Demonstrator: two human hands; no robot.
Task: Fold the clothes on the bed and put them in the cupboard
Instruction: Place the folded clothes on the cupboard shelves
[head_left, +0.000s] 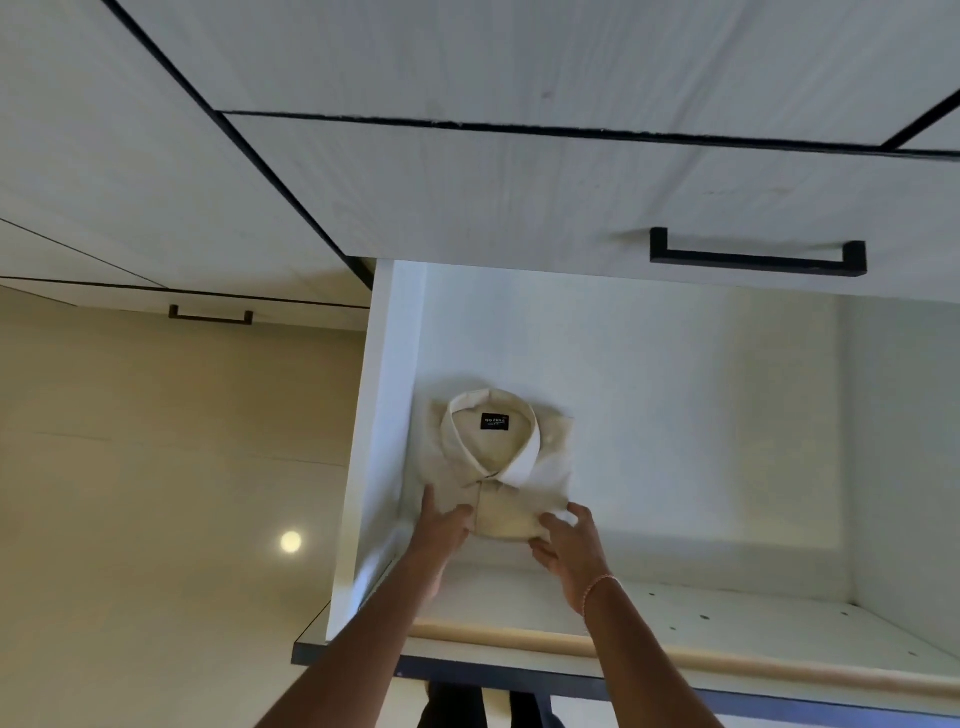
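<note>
A folded cream shirt (498, 467), collar up with a dark label inside the neck, sits in the open upper compartment of the white cupboard (675, 415), close to its left wall. My left hand (441, 527) holds the shirt's near left corner with the thumb on top. My right hand (569, 545), which has a bead bracelet at the wrist, grips the near right corner. Both arms reach up from below. Whether the shirt lies on the shelf or is still lifted off it I cannot tell.
The shelf board (675, 618) has a tan front edge. A raised cupboard door with a black handle (756, 257) hangs above the opening. Another closed door with a handle (210, 314) is to the left. A round ceiling light (291, 542) glows on the beige ceiling.
</note>
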